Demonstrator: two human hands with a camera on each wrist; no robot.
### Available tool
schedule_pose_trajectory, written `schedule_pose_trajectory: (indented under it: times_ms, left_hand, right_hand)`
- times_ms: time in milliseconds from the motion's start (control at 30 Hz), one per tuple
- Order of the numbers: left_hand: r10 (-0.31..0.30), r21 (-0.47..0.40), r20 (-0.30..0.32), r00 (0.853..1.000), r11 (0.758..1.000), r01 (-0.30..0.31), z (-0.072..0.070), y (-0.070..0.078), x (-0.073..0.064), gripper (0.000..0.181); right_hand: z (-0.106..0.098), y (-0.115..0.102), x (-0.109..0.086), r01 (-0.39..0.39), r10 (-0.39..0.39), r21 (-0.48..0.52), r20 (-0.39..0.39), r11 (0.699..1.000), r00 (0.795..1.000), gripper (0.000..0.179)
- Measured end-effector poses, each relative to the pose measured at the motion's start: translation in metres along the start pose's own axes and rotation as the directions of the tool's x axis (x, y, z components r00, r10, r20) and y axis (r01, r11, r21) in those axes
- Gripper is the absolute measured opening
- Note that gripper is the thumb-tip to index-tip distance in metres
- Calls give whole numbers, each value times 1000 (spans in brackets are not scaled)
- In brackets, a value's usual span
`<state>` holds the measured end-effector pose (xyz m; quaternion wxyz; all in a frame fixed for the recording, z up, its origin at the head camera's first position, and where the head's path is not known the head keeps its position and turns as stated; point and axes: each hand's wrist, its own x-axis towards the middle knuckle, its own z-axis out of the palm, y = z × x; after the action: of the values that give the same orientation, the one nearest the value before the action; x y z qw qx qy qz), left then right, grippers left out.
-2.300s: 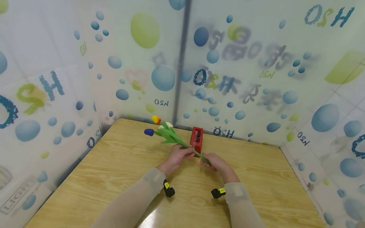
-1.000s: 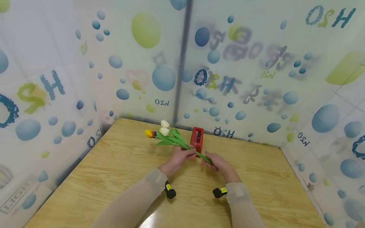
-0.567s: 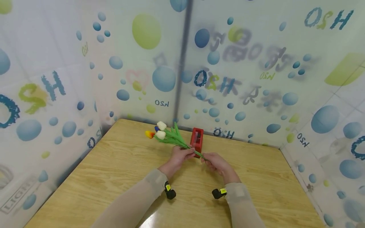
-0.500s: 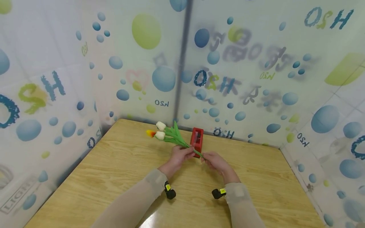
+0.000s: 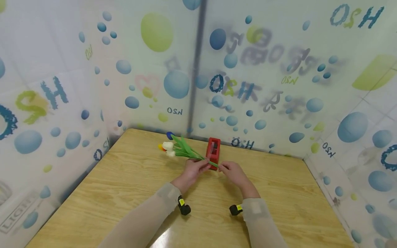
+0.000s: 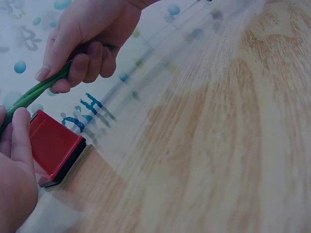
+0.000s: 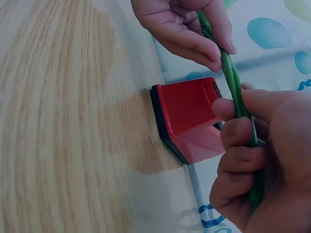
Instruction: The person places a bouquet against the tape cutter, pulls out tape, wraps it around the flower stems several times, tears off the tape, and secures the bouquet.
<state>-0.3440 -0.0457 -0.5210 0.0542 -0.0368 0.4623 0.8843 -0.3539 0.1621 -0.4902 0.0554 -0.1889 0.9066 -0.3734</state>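
Observation:
A bunch of tulips (image 5: 185,148) with white, blue and orange-yellow blooms lies across both hands, blooms to the left. My left hand (image 5: 191,171) pinches the green stems around their middle. Toward the lower end, my right hand (image 5: 234,172) curls its fingers round them, as the right wrist view shows with the stems (image 7: 233,85) running between both hands. Just behind the hands stands a red tape dispenser (image 5: 214,146) with a dark base; its toothed cutter edge (image 7: 217,89) shows in the right wrist view. A translucent strip shows near the left fingertips, partly hidden.
The wooden table (image 5: 149,182) reaches back to a wall sheet (image 5: 263,79) printed with blue and green dots. Similar sheets stand at the left and right sides. Small black cameras (image 5: 184,208) are strapped at both wrists.
The blooms have turned about the stems, with the blue one now at the top and the white ones lower. My right hand has shifted slightly up and left along the stems.

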Motion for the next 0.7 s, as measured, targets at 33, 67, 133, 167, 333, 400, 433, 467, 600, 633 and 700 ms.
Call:
schedule_pose_trajectory:
  times_ms: [33,67,133,167,333,400,433,467,600,633,700]
  left_hand:
    - [-1,6,2,1000,1000,1,-1,0,0,21]
    - [0,10,4,1000,1000,0,-1,0,-1,22]
    - [7,27,16,1000,1000,-8,-1,-1,0,23]
    - [14,36,23,1000,999,-15,-2,-1,0,22]
    - [53,92,55,997,994,-58,0,-3,0,15]
    - [58,97,57,997,993,-64,1,-2,-1,13]
    - [57,90,57,997,994,-62,1,-2,-1,13]
    - [57,88,57,997,994,-62,1,-2,-1,13]
    - [55,68,59,997,996,-59,0,-2,-1,22]
    - [56,63,55,997,996,-59,1,-1,-1,25]
    - [55,51,47,997,997,-57,1,-1,0,32]
  right_hand:
    - [0,1,0,-15,15,22,4,1000,1000,31]
    - [1,2,0,-42,41,58,19,997,999,35]
    - [1,5,1,-101,91,150,75,984,993,44]
    - [1,7,1,-141,120,198,115,970,986,49]
    - [-4,17,-1,-300,184,376,314,877,931,57]
    - [-7,17,-1,-309,172,403,340,861,924,53]
    - [-7,17,-2,-301,169,399,334,866,927,51]
    - [-7,17,-1,-273,152,383,317,882,936,50]
    - [-6,14,0,-115,66,239,205,964,976,45]
    - [-6,13,1,-78,46,186,172,979,984,43]
    - [-6,10,1,-31,20,92,121,995,992,39]
